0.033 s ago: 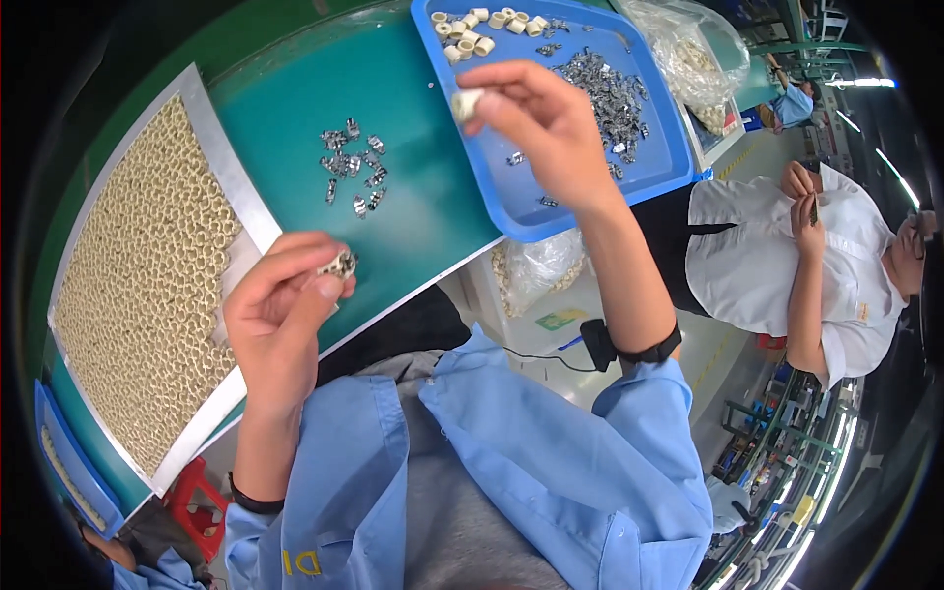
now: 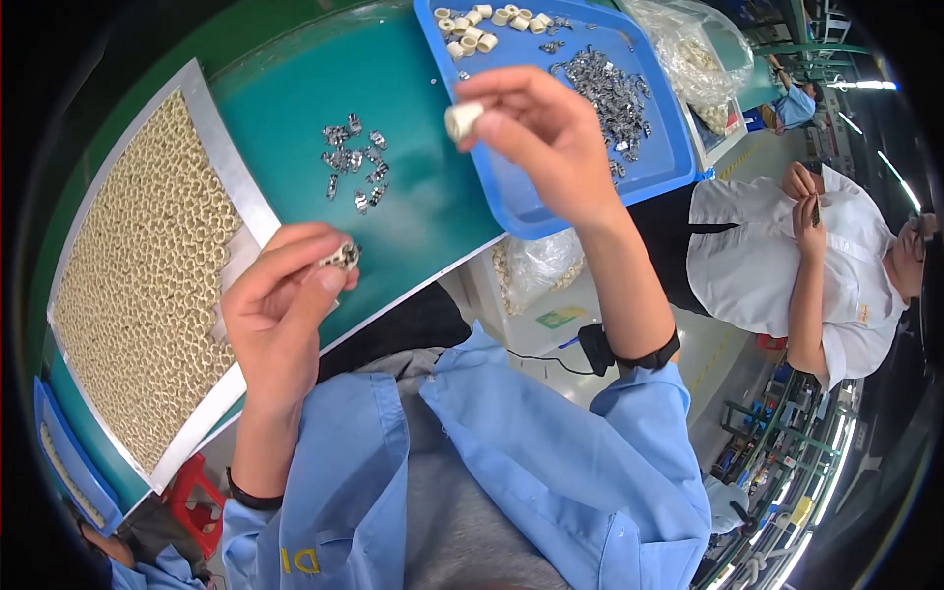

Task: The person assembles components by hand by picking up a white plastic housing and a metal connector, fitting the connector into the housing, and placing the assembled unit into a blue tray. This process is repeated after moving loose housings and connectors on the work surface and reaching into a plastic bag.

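My left hand (image 2: pixel 277 313) is closed, pinching a small cream ceramic-looking piece with dark metal bits (image 2: pixel 342 258) between thumb and fingertips above the bench's near edge. Between the thumb and fingers of my right hand (image 2: pixel 553 147) is a cream hollow cylinder (image 2: pixel 462 121), held over the left rim of a blue tray (image 2: pixel 506 211). Loose cream cylinders (image 2: pixel 470 35) lie at the tray's far left corner, and a heap of small shiny metal clips (image 2: pixel 615 103) fills its right part. Several more clips (image 2: pixel 354 157) are scattered on the green bench top (image 2: pixel 285 108), beyond my left hand.
A metal-edged tray (image 2: pixel 258 211) packed with upright cream pieces stands at the left. Clear plastic bags (image 2: pixel 693 59) sit past the blue tray. At the right, a person in a white shirt (image 2: pixel 752 236) holds something small. A red stool (image 2: pixel 192 506) is low at left.
My right hand has shifted slightly left and nearer with the cream cylinder, which now shows more between the fingers. My left hand has barely moved, still pinching its piece.
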`<state>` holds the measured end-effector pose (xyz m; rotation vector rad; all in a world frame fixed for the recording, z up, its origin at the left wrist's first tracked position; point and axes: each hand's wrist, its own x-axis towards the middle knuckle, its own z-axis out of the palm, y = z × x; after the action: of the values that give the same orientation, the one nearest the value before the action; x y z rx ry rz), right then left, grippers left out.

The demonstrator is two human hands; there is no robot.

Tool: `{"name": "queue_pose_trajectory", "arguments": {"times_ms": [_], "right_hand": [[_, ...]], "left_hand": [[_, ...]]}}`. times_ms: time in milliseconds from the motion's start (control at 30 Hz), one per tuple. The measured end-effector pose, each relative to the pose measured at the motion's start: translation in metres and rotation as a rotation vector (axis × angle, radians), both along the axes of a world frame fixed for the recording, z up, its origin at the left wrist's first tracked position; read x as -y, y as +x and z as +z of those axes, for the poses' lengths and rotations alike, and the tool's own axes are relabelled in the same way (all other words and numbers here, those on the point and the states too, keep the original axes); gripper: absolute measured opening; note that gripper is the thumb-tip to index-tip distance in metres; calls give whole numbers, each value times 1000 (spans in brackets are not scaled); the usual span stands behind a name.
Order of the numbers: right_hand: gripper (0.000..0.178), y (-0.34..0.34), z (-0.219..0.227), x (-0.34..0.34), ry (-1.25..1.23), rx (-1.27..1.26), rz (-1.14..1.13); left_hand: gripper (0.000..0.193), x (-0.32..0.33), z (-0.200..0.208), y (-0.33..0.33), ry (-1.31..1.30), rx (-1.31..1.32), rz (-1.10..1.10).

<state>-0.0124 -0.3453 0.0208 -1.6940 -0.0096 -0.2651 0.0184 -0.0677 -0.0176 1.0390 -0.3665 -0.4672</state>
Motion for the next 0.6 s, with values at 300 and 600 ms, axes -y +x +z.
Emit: {"name": "queue_pose_trajectory", "arguments": {"times_ms": [300,600], "right_hand": [[25,-30,32,-52,-345,252,221],[24,-39,24,-74,-230,308,175]], "left_hand": [[22,0,26,-6,112,185,-12],[25,-9,22,-13,-86,101,-95]]}}
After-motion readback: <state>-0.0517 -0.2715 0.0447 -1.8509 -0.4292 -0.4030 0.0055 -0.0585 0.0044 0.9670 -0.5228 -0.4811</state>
